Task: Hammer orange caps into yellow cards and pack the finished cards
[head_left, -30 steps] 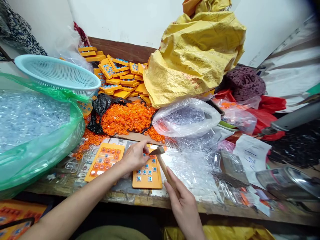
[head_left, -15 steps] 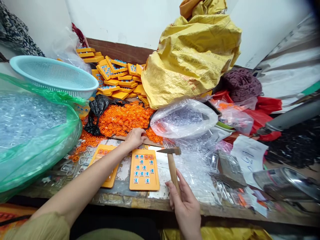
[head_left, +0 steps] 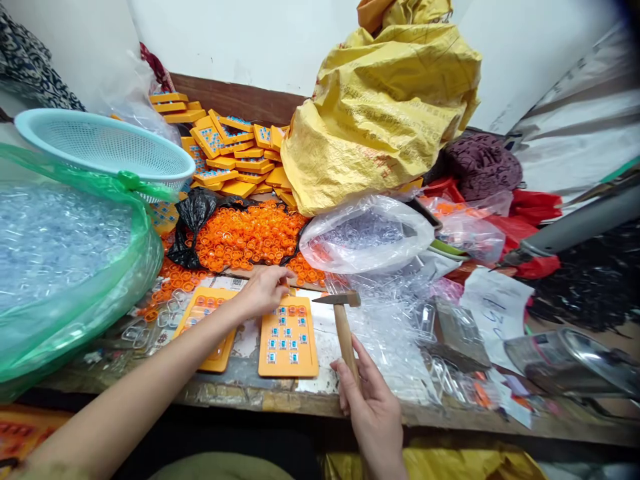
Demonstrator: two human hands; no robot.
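My right hand [head_left: 370, 403] is wrapped round the wooden handle of a hammer [head_left: 345, 333], its metal head up and to the right of the centre board. That orange board [head_left: 294, 360] lies flat, with blue-centred clear pieces in it and orange rings in its top row. My left hand [head_left: 265, 290] is above the board's upper left corner, fingers pinched together; what they hold is too small to make out. A second orange board [head_left: 217, 360] lies to the left, partly under my left forearm. Behind my left hand is a heap of orange rings [head_left: 245, 233].
A green bag [head_left: 145, 267] of clear pieces and a blue basket [head_left: 100, 143] stand left. Behind are stacked orange boards [head_left: 237, 187] and a yellow sack [head_left: 380, 120]. A white bag [head_left: 313, 247] of clear parts, a grey block [head_left: 463, 330] and a metal-and-clear container [head_left: 570, 363] are right.
My left hand has moved slightly down and toward me, from the edge of the ring heap to the top of the centre board. My right hand and the hammer have hardly moved.
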